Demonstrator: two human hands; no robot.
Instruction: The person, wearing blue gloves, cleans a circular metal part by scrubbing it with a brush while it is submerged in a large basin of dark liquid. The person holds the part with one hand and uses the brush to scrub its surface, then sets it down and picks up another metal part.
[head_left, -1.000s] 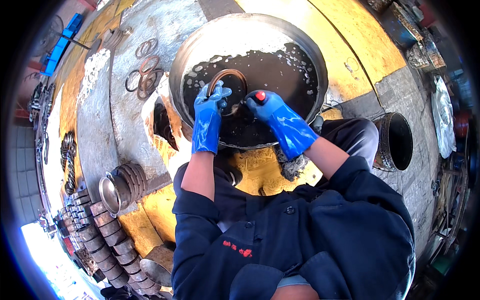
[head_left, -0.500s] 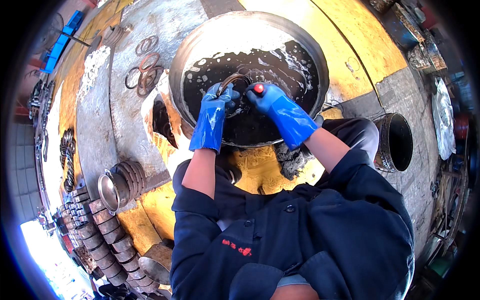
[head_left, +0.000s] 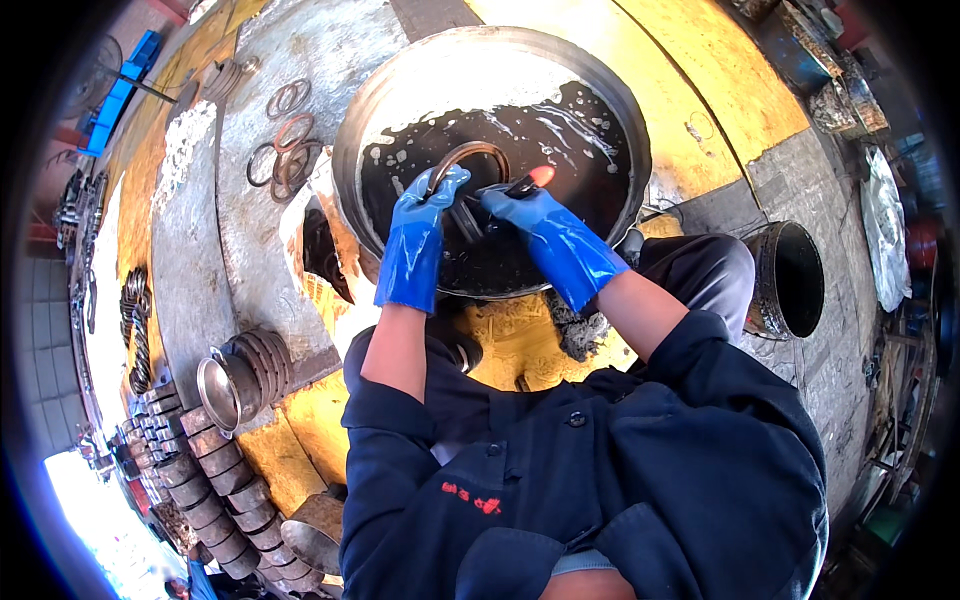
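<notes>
Both my hands wear blue rubber gloves over a wide round metal basin (head_left: 640, 150) of dark, foamy liquid (head_left: 560, 130). My left hand (head_left: 428, 200) is closed on a brown metal ring (head_left: 478, 146), which stands tilted above the liquid. In my right hand (head_left: 525, 208) is a tool with a dark, red-ended handle (head_left: 542, 176), gripped by closed fingers. The working end of that tool is hard to make out near the ring's lower side. The ring's lower part is partly hidden by my left glove and lost against the dark liquid.
Several loose rings (head_left: 292, 160) lie left of the basin. A row of metal rings (head_left: 262, 362) and stacked metal cylinders (head_left: 215, 455) stand at lower left. An open black bucket (head_left: 795, 280) is on the right, near my knee. Twisted dark metal pieces (head_left: 135, 330) lie far left.
The ring has been turned so that more of its arc shows above the liquid. My right hand has shifted slightly left, and the handle's red end now points more to the right.
</notes>
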